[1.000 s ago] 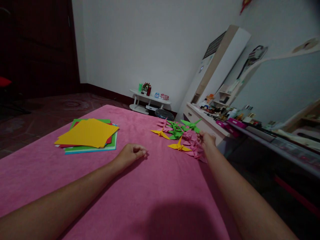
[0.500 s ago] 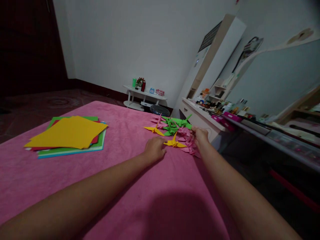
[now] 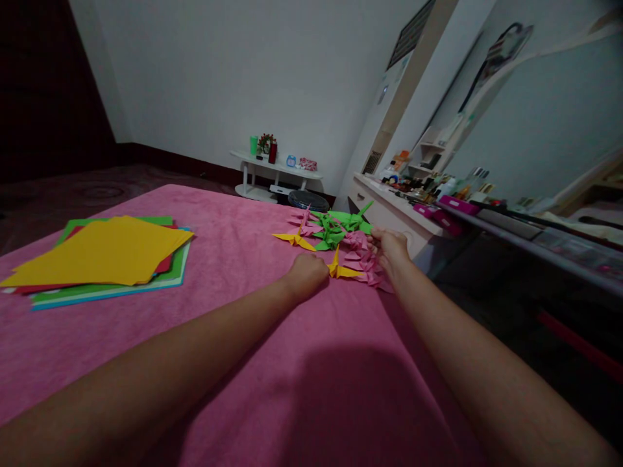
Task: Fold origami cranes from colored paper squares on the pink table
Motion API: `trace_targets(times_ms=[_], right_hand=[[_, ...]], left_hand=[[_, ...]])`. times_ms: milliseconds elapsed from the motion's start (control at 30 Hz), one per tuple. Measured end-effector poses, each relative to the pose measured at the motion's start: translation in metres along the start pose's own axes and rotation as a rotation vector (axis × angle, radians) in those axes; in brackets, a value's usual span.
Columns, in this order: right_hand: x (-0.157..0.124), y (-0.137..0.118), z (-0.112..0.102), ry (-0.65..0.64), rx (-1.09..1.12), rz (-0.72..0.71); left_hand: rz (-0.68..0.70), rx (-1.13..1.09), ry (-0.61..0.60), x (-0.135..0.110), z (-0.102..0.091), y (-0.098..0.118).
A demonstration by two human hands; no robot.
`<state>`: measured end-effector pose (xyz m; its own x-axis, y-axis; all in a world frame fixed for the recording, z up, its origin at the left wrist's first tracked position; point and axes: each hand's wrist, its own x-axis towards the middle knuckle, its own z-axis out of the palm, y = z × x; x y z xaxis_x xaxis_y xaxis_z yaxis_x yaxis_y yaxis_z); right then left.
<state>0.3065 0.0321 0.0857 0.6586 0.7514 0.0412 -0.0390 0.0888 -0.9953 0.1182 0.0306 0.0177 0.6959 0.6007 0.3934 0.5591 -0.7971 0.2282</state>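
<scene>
My left hand point(image 3: 307, 277) rests low on the pink cloth with its fingers curled closed. They meet the left wing of a yellow paper crane point(image 3: 337, 267), and the fingertips are hidden. At the right end of the group, my right hand point(image 3: 390, 250) has its fingers bent closed at a pink paper crane point(image 3: 370, 266), partly covered by them. Green paper cranes point(image 3: 331, 232) and more pink ones lie packed together between and beyond my hands. A second yellow paper crane point(image 3: 294, 239) sits at the group's left side, apart from both hands.
A fanned stack of coloured paper point(image 3: 97, 253), yellow on top, lies at left on the pink cloth point(image 3: 233, 224). A dressing table point(image 3: 389, 194) crowded with bottles stands close by on the right. Farther back are a white shelf point(image 3: 272, 167) and a dark round lid point(image 3: 308, 200).
The view has shifted a little, moving the paper stack left in the picture. My left hand has closed in on the yellow crane and covers its wing tip. My right hand stays at the pink cranes.
</scene>
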Motion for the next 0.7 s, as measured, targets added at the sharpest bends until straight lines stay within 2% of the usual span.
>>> trace_targets(times_ms=[167,333,500,700], right_hand=[[-0.004,0.008,0.007,-0.096,-0.133,0.072],[-0.007,0.028,0.018,-0.138,-0.284,0.17],[-0.001,0.045,0.026,-0.083,-0.414,0.221],[0.013,0.053,0.027,-0.017,-0.509,0.214]], left_hand=[[0.132,0.262,-0.135,-0.045,-0.021,0.004],[0.203,0.295,-0.143,-0.076,-0.016,0.017],[0.216,0.287,-0.146,-0.076,-0.012,0.029],[0.115,0.262,-0.151,-0.05,-0.016,0.032]])
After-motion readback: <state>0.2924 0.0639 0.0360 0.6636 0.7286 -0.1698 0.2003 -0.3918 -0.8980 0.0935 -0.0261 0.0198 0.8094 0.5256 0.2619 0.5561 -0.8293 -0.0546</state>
